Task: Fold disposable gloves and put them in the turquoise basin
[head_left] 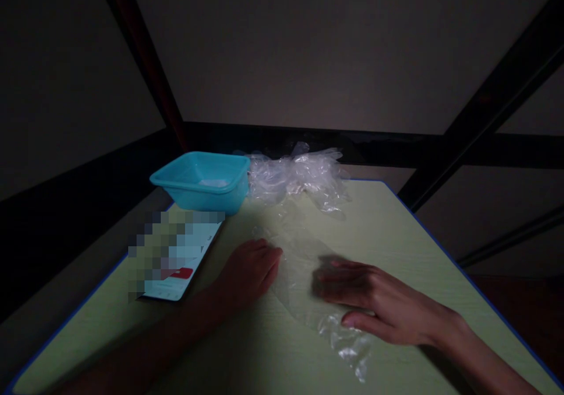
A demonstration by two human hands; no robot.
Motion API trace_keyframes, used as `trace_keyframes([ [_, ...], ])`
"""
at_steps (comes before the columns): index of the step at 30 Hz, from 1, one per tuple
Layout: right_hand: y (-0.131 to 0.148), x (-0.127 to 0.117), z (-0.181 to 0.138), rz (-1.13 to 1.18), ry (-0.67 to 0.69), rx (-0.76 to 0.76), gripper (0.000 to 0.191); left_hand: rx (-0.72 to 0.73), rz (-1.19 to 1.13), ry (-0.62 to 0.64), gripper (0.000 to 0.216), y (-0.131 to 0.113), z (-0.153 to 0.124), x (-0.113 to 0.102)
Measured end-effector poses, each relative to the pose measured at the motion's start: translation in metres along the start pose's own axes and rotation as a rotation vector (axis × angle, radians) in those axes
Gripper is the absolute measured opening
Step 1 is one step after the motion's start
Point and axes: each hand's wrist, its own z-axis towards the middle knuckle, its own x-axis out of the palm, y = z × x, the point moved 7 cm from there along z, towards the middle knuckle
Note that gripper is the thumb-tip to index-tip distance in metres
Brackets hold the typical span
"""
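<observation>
Item: one clear plastic sheet (304, 277), thin and film-like, lying flat on the pale green bench (396, 248) near the middle, with its crinkled near end trailing toward the front edge. Your left hand (249, 271) rests palm down at the sheet's left margin, fingers loosely together and extended, closed on nothing. Your right hand (374, 304) lies flat across the sheet's right part, fingers spread slightly and pressing, nothing gripped; its fingertips are blurred, so their exact contact is hard to read. Far left: a turquoise plastic basin (205, 180), with a small pale patch inside that you cannot identify from here. Just right of the basin, at the far edge: a heap of crumpled clear plastic (299, 174), possibly gloves or bags, piece count not tellable. Near left of the basin: a flat card or booklet (176, 254), partly obscured, with a red mark showing. Risks: the film looks light and clingy, so it may stick to your palms and lift or wrinkle when a hand rises; a sideways push could bunch it or slide it off the near edge. Visibility: the lighting is dim, the sheet's outline nearly vanishes against the bench, and both forearms are cut off by the frame.
</observation>
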Motion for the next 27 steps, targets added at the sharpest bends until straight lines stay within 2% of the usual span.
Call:
trace_keyframes([
  [3, -0.016, -0.005, -0.002, 0.003, -0.068, 0.072, 0.04, -0.019, -0.141, -0.073, 0.021, -0.009, -0.001, -0.004],
  [5, -0.033, -0.004, -0.004, -0.017, -0.075, 0.137, 0.039, -0.028, -0.201, -0.045, 0.027, -0.017, -0.004, 0.0],
  [11, -0.063, 0.013, -0.009, -0.031, 0.03, 0.223, 0.048, -0.036, -0.178, 0.291, 0.064, -0.037, -0.014, 0.026],
  [15, -0.065, 0.023, -0.009, -0.047, 0.053, 0.218, 0.057, -0.052, -0.166, 0.401, 0.077, -0.038, -0.017, 0.035],
  [21, -0.061, 0.034, -0.007, -0.11, 0.078, 0.197, 0.072, -0.059, -0.163, 0.488, 0.078, -0.036, -0.018, 0.042],
  [27, -0.049, 0.037, -0.012, -0.105, 0.015, 0.268, 0.072, 0.06, -0.187, 0.499, 0.076, -0.033, -0.02, 0.036],
])
